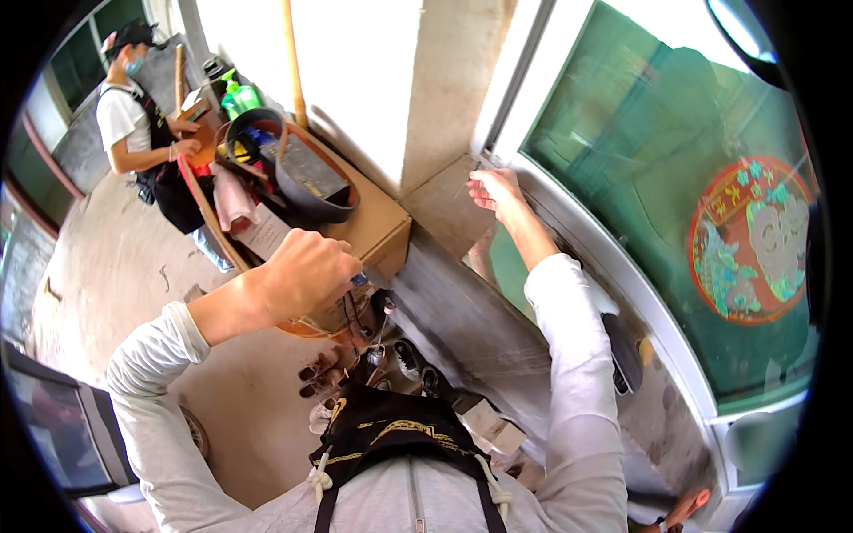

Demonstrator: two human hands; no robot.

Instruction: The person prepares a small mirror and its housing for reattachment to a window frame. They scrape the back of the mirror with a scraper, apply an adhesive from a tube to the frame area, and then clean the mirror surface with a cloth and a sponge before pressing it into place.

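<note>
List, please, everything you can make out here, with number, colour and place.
Co-worker: one, white shirt, upper left
Poles: two, tan, upper left
Bottles: at least one, green, upper left
Bucket: one, black, upper left of centre
Cardboard box: at least one, brown, left of centre
Shoes: several, brown, black, white, lower centre
Window: one, green, right
Sticker: one, red and green, on the window
Small items: too jumbled to count
Apron: one, black, lower centre
Sleeves: two, light grey, both arms
Left hand: one, bare, left of centre
Right hand: one, bare, upper centre
</note>
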